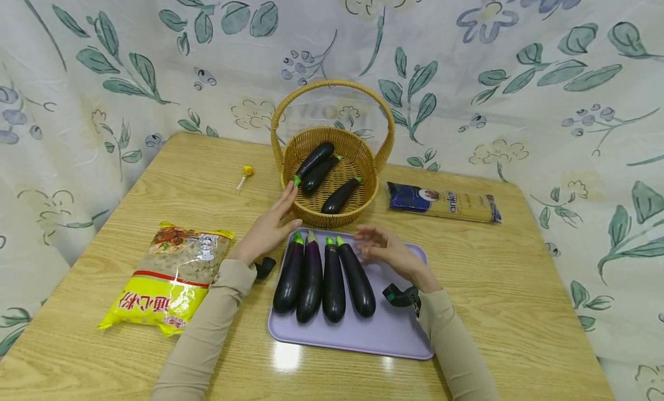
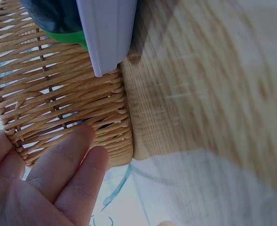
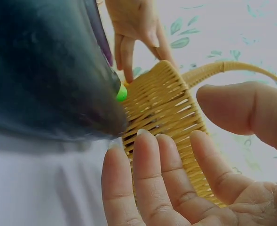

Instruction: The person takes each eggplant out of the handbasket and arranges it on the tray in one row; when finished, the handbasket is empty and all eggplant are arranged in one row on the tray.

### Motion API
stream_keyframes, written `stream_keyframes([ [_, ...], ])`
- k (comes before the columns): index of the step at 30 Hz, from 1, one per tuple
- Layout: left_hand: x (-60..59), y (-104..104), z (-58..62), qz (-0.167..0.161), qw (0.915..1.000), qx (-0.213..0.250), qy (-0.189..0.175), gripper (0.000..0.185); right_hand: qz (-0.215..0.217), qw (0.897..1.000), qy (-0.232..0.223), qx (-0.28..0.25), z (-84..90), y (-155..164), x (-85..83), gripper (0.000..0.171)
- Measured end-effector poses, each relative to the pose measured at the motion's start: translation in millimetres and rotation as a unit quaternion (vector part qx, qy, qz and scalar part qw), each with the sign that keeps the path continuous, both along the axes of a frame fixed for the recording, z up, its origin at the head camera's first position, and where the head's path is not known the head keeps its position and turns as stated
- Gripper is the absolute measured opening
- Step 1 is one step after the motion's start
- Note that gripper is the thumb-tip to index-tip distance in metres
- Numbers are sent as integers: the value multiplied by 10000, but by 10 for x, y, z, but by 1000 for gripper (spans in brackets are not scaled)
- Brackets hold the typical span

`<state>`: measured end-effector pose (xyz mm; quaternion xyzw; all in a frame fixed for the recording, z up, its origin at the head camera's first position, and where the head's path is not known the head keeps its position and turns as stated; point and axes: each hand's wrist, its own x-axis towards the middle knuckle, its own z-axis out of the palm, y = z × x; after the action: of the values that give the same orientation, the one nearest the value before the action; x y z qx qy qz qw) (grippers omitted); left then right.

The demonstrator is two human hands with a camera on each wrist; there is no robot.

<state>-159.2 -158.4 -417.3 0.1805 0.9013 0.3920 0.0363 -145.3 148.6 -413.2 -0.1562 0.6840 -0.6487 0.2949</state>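
At twelve o'clock from the lilac tray (image 1: 386,335), we see a wicker basket (image 1: 332,219) with a tall arched handle, and at its ten o'clock our left hand (image 1: 267,231) reaches to the rim. Its fingers are extended against the weave and grasp nothing. Our right hand (image 1: 395,254) hovers over the tray's one o'clock, loosely bent and released; it is just beside the stem end of the rightmost of four eggplants (image 1: 334,286), and we cannot tell whether a fingertip touches it. Those four lie side by side on the tray, towards its nine o'clock half, stems pointing to twelve. Three more eggplants (image 1: 340,196) lie inside the basket: two together towards its eleven o'clock, one nearer five.

Around the tray, on our wooden table (image 1: 519,309), we have a yellow bag of pasta (image 1: 173,268) at nine o'clock, a yellow lollipop (image 1: 248,170) between ten and eleven, and a spaghetti pack (image 1: 446,203) between one and two. Behind everything hangs a leaf-printed cloth (image 1: 207,61).
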Motion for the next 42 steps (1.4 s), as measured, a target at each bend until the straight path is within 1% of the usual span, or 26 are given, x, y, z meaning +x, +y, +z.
stream_keyframes([
  [4,-8,-3,0,-3,10000,13,-21,72,47,9999,3,-127,64,-7,-42,52],
  [8,-8,-6,4,8,10000,4,-56,72,-80,9995,-62,-313,157,-22,-105,50],
  [11,-7,-10,7,25,10000,-21,-72,72,-258,9985,-114,-466,228,-32,-162,47],
  [20,-3,-15,2,58,9999,-40,-100,73,-968,9925,-334,-666,467,-111,-346,38],
  [22,0,-17,-3,61,9999,-37,-102,73,-1123,9910,-341,-640,515,-149,-393,39],
  [25,5,-19,-12,62,9999,-33,-93,73,-1372,9886,-401,-471,586,-212,-470,39],
  [29,8,-16,-19,58,9999,-34,-82,73,-1560,9856,-549,-343,680,-288,-565,43],
  [36,15,2,-4,26,9999,61,-108,72,-1592,9835,-793,-330,769,-381,-697,44],
  [42,7,10,2,2,10000,42,-40,72,-1601,9830,-883,-165,762,-479,-804,44],
])
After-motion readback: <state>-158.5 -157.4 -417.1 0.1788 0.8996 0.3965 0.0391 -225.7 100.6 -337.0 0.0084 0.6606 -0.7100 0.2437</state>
